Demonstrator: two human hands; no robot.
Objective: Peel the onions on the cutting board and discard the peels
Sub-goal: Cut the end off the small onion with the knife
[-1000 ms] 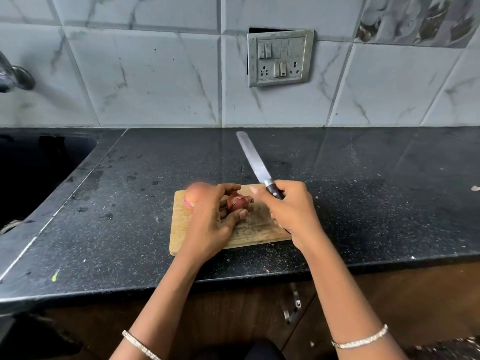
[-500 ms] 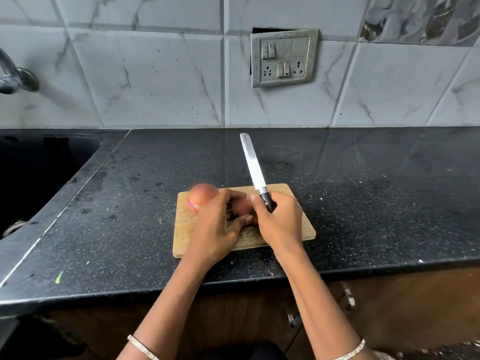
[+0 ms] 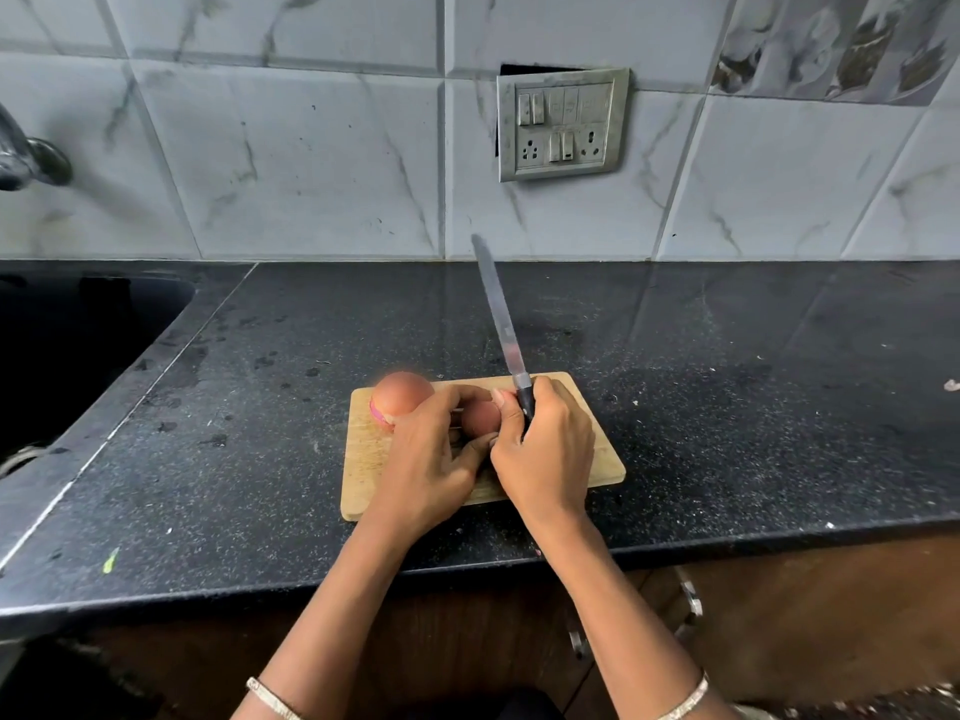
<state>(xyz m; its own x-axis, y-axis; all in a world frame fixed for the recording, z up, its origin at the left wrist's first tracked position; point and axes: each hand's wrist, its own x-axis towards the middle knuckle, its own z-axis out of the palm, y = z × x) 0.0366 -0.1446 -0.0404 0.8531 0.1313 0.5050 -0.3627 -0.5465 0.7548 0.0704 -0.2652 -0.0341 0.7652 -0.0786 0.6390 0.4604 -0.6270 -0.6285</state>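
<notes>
While the left hand [image 3: 426, 454] curls round a small onion [image 3: 480, 417] at the frame's centre, on the cutting board [image 3: 597, 459], the right hand [image 3: 545, 449] grips the knife [image 3: 498, 319] by its handle. A larger onion [image 3: 401, 396] sits up-left on the board. The papery skin probably tears easily over a firm, slippery bulb; pinching at a cut end seems best. The hands hide most of the small onion, so peeling progress is unclear.

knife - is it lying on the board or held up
Held up. The right hand grips the knife by its handle, and the blade slants up and away over the counter, clear of the cutting board.
</notes>
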